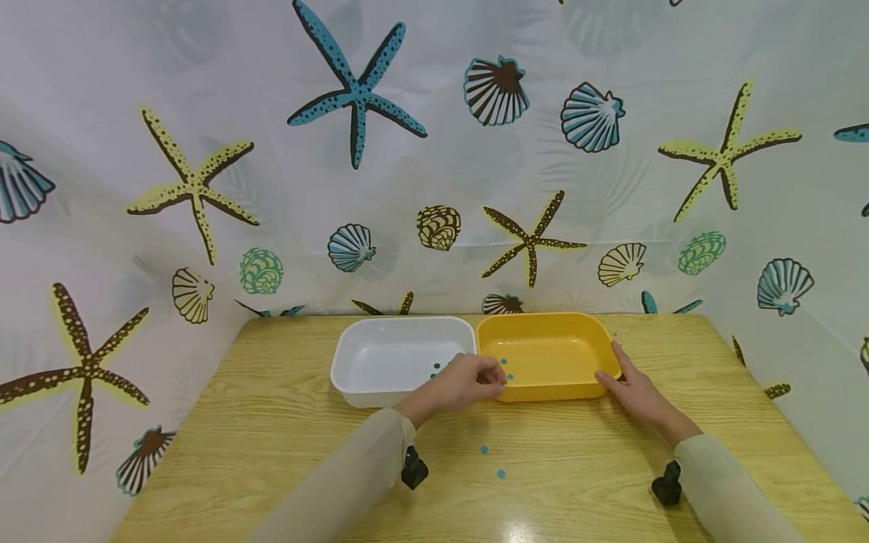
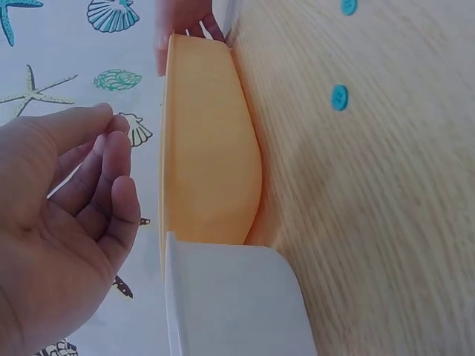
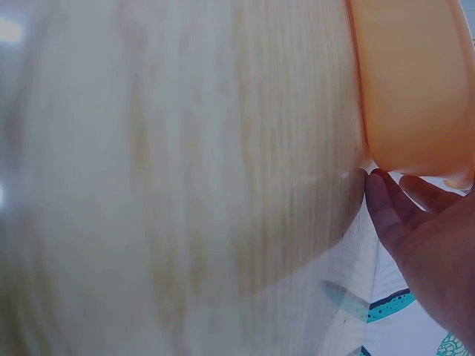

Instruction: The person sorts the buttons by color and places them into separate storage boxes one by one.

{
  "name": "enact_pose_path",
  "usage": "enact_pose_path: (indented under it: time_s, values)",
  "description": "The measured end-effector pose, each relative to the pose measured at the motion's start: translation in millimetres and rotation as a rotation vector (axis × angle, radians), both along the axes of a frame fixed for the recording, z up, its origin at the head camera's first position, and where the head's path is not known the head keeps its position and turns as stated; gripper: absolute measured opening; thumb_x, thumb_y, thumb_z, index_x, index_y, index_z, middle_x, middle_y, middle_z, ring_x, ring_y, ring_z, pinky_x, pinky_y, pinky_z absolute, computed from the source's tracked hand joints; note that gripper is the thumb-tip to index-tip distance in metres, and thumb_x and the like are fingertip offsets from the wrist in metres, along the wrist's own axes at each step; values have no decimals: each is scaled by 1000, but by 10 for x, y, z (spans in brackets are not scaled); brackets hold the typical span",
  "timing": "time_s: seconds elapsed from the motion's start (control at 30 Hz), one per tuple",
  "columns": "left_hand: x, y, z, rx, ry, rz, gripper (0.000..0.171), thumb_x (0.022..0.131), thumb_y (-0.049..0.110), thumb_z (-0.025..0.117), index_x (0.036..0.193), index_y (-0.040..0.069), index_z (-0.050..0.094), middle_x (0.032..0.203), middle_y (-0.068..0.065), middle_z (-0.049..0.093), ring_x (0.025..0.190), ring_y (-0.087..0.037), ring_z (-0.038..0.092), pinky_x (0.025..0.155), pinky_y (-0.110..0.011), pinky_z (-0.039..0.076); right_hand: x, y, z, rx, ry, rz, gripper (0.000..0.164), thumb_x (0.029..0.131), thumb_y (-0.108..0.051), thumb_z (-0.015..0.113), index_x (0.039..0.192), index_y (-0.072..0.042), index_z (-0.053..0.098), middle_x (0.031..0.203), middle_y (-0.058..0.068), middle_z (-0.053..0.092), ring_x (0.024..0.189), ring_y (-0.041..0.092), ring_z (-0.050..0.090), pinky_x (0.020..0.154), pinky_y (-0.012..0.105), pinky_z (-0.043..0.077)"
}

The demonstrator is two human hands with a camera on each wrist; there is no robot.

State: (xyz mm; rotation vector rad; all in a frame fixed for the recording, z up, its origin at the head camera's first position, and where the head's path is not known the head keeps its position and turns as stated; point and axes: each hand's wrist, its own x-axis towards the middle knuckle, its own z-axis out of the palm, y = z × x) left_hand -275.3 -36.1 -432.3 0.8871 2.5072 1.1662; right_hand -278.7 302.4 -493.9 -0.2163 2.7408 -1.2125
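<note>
My left hand (image 1: 468, 382) is over the near left corner of a yellow basin (image 1: 553, 393), beside the white basin (image 1: 366, 400). Its thumb and forefinger tips pinch together on a small button, mostly hidden by the fingers; the other fingers curl loosely in the left wrist view. Blue buttons lie inside the yellow basin, one button (image 1: 504, 361) near its left wall. Small dark green buttons (image 1: 437, 366) show in the white basin. My right hand (image 1: 638, 394) holds the yellow basin's right end, thumb at the rim and fingers along the outer wall.
Two blue buttons lie on the wooden table (image 1: 285, 452) in front of the basins, one button (image 1: 484, 449) farther back and another button (image 1: 501, 473) nearer. A white curtain (image 1: 421, 173) printed with starfish and shells hangs behind and at both sides.
</note>
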Motion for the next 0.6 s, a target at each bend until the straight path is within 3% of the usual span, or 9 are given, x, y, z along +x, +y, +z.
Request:
enact_pose_path:
  time_s: [0.3, 0.6]
  values:
    - [-190, 168, -18, 43, -10, 62, 9, 90, 13, 65, 98, 9, 66, 85, 4, 62, 77, -9, 58, 67, -22, 48, 6, 14, -11, -8, -5, 0, 83, 99, -46, 43, 151, -7, -10, 152, 30, 5, 136, 49, 14, 106, 61, 14]
    - [-281, 344, -107, 77, -18, 127, 6, 90, 10, 65, 96, 8, 66, 83, 2, 62, 74, -9, 58, 65, -22, 49, 2, 2, 7, -14, -9, -4, 84, 98, -47, 43, 151, -7, -10, 153, 29, 4, 137, 48, 12, 107, 60, 12]
